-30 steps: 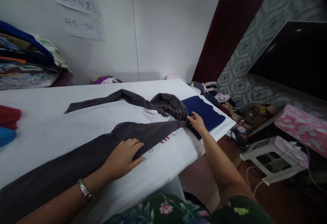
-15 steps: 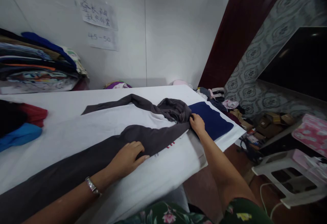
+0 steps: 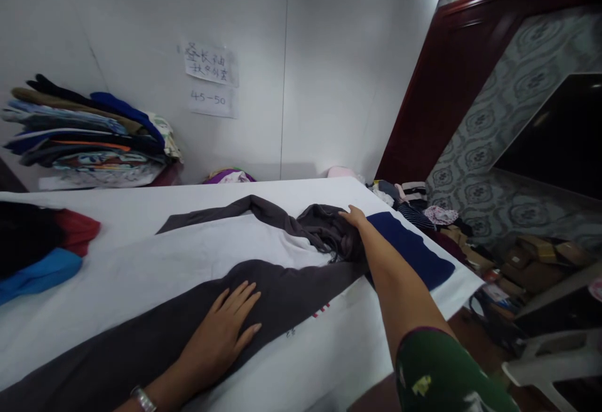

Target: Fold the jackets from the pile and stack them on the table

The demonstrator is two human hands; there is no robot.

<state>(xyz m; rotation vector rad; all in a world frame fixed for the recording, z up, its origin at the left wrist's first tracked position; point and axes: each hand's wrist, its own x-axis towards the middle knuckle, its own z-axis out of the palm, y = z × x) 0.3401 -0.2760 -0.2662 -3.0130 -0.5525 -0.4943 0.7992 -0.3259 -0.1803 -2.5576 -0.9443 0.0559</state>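
A dark grey hooded garment [image 3: 301,283] lies spread over the white table, its crumpled hood [image 3: 329,227] towards the right and a dark drawstring showing by the neck. White cloth [image 3: 244,239] fills the space between its grey parts; whether it belongs to the garment I cannot tell. My left hand [image 3: 226,321] rests flat on the near grey part, fingers spread. At the hood's far right edge, my right hand [image 3: 356,216] touches the fabric with its fingers apart. Beside the right forearm lies a folded navy cloth [image 3: 411,249], partly covered by that arm.
Black, red and bright blue clothes [image 3: 47,264] are heaped at the table's left. A tall stack of folded clothes [image 3: 103,139] stands behind, near the wall with paper notes [image 3: 211,79]. Beyond the right edge are piled clothes, cardboard boxes [image 3: 536,255] and a white stool [image 3: 555,362].
My right hand has shifted from the hood's near right side to its far edge, with its fingers now more apart. My left hand has slid slightly back towards me and flattened. The view has tilted up.
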